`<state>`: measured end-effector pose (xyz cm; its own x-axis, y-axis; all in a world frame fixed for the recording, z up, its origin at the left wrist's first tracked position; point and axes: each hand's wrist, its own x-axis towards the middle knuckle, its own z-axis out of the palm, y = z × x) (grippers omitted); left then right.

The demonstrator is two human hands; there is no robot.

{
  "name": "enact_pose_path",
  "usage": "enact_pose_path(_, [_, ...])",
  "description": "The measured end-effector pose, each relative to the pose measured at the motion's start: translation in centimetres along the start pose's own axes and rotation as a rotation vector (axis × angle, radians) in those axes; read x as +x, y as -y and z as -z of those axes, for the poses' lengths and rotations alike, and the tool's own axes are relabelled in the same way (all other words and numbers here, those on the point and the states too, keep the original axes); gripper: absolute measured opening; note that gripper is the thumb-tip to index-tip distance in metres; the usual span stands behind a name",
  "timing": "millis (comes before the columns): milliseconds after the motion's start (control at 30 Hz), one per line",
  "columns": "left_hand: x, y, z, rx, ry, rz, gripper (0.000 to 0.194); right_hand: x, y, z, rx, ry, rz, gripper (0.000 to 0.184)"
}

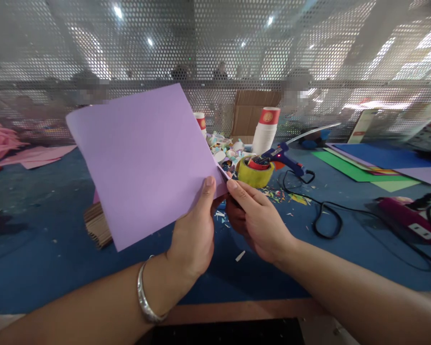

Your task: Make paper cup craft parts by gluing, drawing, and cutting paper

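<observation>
A large sheet of purple paper (147, 163) is held up and tilted above the table. My left hand (194, 230) grips its lower right edge, thumb on the front face and fingers behind. My right hand (255, 215) is closed at the sheet's right corner, thumb pressed against curled fingers. A narrow flap and a thin dark sliver show at that corner; whether the sliver is a tool or a shadow, I cannot tell. Behind the sheet's lower left, a stack of brown cardboard pieces (97, 225) is partly covered.
A blue glue gun (283, 157) rests on a yellow tape roll (255, 173); its cord loops right towards a power strip (405, 215). Stacked paper cups (265, 132) stand behind, beside paper scraps (230, 146). Coloured sheets (366, 160) lie right, pink paper (39, 155) left.
</observation>
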<state>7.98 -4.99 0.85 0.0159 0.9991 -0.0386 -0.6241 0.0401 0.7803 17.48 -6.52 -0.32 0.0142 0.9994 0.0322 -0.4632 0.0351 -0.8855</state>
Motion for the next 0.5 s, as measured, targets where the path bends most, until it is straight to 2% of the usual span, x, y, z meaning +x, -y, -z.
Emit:
enact_pose_path(300, [0.3, -0.6, 0.1, 0.022, 0.056, 0.081, 0.02, 0.2, -0.1, 0.2, -0.043, -0.033, 0.032, 0.04])
enact_pose_path(400, [0.7, -0.7, 0.2, 0.022, 0.075, 0.061, 0.021, 0.4, -0.1, 0.1, -0.056, -0.015, 0.045, 0.038])
enact_pose_path(500, [1.4, -1.0, 0.3, 0.034, 0.046, 0.011, 0.018, 0.5, 0.0, 0.0, -0.071, 0.007, 0.043, 0.042])
